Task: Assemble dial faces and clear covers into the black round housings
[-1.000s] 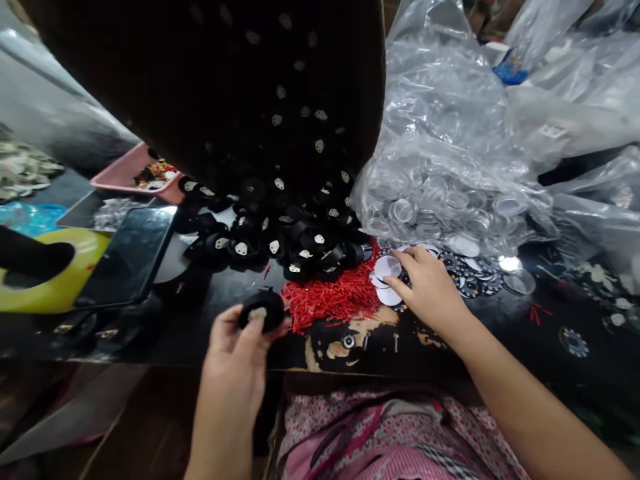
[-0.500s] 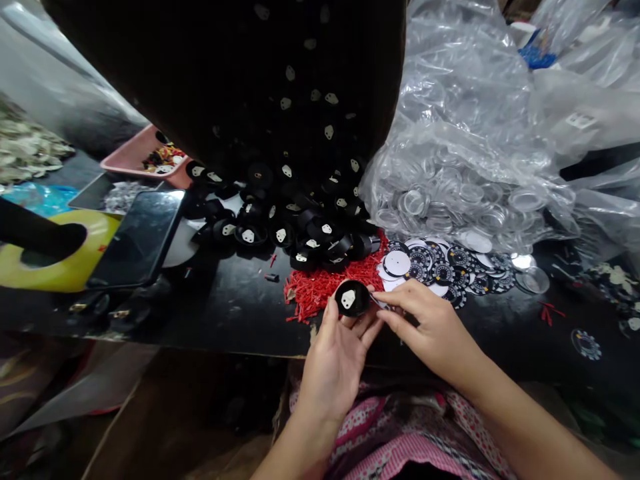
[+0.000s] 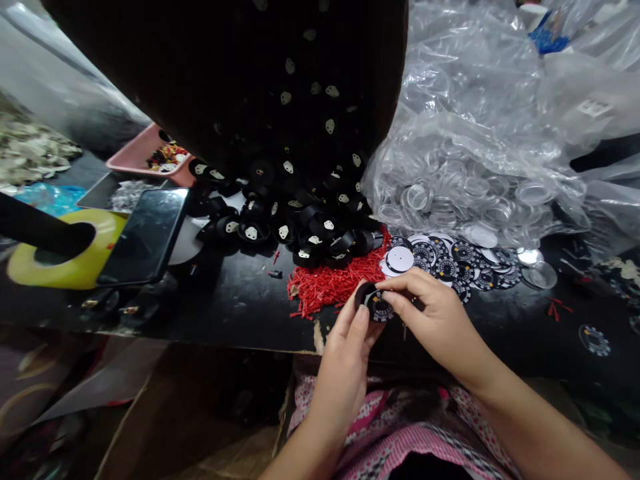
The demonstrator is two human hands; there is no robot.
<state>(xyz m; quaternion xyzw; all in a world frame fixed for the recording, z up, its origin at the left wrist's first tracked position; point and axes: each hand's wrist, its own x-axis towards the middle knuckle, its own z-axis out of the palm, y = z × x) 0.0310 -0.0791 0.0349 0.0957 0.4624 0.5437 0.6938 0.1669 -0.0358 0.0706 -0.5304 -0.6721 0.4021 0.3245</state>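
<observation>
My left hand (image 3: 346,350) is closed round a small black round case (image 3: 363,295), tilted above the bench edge. Between the thumb and fingers of my right hand (image 3: 434,312) is a printed black-and-white dial disc (image 3: 382,307), laid against the open face of the case. Whether the disc sits inside the rim I cannot tell. Just behind the hands lies a heap of small red plastic pointers (image 3: 333,283). Right of it is a spread of similar dial discs (image 3: 445,267), some showing their white backs.
Many black cases (image 3: 285,231) with pale inserts spill from a large dark container (image 3: 225,80). A plastic bag (image 3: 465,147) of clear round covers lies at right rear. To the left are a phone (image 3: 145,237), yellow tape roll (image 3: 30,267) and pink tray (image 3: 145,150).
My right hand has brought the dial disc left onto the face of the case. My left hand has tilted the case toward it, hiding the pale insert. The view has shifted slightly.
</observation>
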